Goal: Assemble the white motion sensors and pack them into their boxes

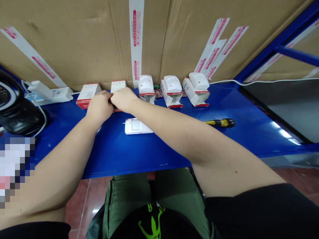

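Note:
My left hand point(101, 103) and my right hand point(125, 99) meet at the near end of a small white-and-red cardboard box point(118, 85), fingers curled in against it. My hands cover most of its front, and their fingertips are largely hidden. Left of it lies another white-and-red box point(89, 90), close to my left hand. In front of my right forearm's wrist, a white sensor unit with a square window point(136, 126) rests on the blue table point(112, 156), partly covered by the arm.
Right of my hands stand open-ended boxes with white sensor housings on top point(146, 83), point(172, 83), point(199, 80). A yellow-and-black screwdriver point(221, 122) lies beyond my right forearm. At left are a power strip point(62, 94) and a black device point(22, 113). Cardboard point(87, 43) walls the back.

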Demonstrator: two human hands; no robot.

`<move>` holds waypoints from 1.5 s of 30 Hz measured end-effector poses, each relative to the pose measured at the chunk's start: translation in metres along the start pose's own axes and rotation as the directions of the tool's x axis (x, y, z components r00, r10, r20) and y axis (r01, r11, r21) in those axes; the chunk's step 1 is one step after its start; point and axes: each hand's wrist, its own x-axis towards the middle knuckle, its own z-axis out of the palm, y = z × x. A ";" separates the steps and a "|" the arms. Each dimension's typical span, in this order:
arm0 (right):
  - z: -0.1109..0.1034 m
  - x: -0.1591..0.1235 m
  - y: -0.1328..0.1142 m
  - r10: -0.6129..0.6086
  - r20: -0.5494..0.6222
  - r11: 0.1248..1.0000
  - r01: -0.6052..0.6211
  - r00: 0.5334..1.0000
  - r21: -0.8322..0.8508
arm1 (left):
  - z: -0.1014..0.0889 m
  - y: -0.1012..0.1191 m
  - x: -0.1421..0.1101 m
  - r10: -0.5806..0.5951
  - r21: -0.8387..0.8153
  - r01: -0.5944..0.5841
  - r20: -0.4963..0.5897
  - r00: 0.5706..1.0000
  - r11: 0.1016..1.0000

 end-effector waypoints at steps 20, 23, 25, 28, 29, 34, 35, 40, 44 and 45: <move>-0.012 -0.161 0.055 0.448 -0.209 0.143 0.161 0.869 0.977 | -0.039 0.049 -0.008 0.100 -0.155 -0.129 -0.182 0.978 0.979; -0.007 -0.161 0.039 0.346 -0.287 0.219 0.220 0.893 0.951 | -0.047 0.065 -0.016 0.334 -0.292 -0.359 -0.131 0.933 0.887; -0.007 -0.162 0.029 0.284 -0.396 0.345 0.292 0.873 0.892 | -0.048 0.075 -0.021 0.446 -0.296 -0.433 -0.027 0.895 0.851; -0.010 -0.167 0.019 0.211 -0.544 0.587 0.340 0.812 0.735 | -0.046 0.082 -0.024 0.461 -0.222 -0.446 0.019 0.887 0.867; -0.011 -0.168 0.017 0.188 -0.580 0.669 0.329 0.792 0.666 | -0.045 0.082 -0.024 0.455 -0.210 -0.444 0.007 0.890 0.871; -0.008 -0.171 0.024 0.234 -0.638 0.859 0.151 0.734 0.490 | -0.039 0.075 -0.023 0.380 -0.280 -0.367 -0.007 0.925 0.887; -0.006 -0.170 0.027 0.274 -0.635 0.861 0.111 0.722 0.497 | -0.038 0.074 -0.023 0.357 -0.288 -0.341 0.004 0.934 0.895; 0.002 -0.168 0.034 0.385 -0.602 0.824 0.033 0.699 0.565 | -0.033 0.074 -0.023 0.227 -0.244 -0.225 -0.019 0.974 0.943; 0.008 -0.168 0.031 0.313 -0.548 0.798 0.098 0.776 0.594 | -0.027 0.077 -0.024 0.254 -0.225 -0.261 -0.058 0.965 0.939; 0.009 -0.167 0.030 0.300 -0.543 0.795 0.109 0.784 0.597 | -0.026 0.078 -0.025 0.294 -0.214 -0.303 -0.072 0.953 0.929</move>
